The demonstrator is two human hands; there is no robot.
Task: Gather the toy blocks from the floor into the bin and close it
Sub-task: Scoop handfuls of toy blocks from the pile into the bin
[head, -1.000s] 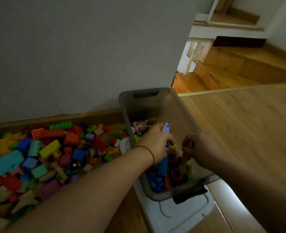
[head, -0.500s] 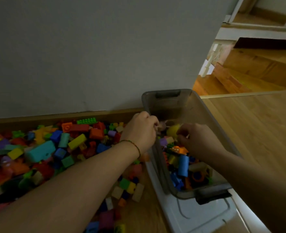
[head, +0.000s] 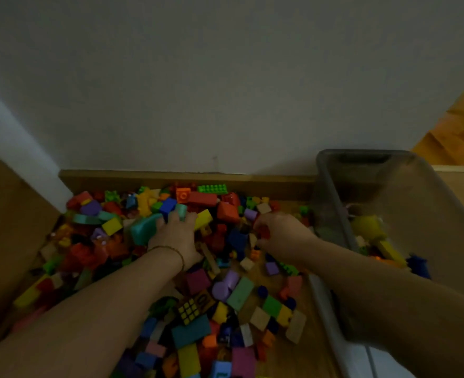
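A big pile of coloured toy blocks [head: 225, 268] covers the wooden floor against the wall. My left hand [head: 175, 236] lies on top of the pile, its fingers down among a large teal block [head: 143, 230] and a yellow block [head: 204, 218], with the fingertips buried. My right hand [head: 280, 236] is on the pile near the bin, fingers curled round a red block [head: 263, 232]. The translucent grey bin [head: 334, 203] stands open at the right with several blocks inside, a yellow one [head: 367, 227] among them.
The bin stands on its white lid [head: 375, 361] at the bottom right. A grey wall with a wooden skirting board [head: 171, 178] bounds the pile at the back. A brown panel [head: 7, 227] closes in the left side. Wooden steps [head: 460, 137] show at the far right.
Both hands have left the bin and moved left onto the block pile. My view has swung left, so the bin now sits at the right edge.
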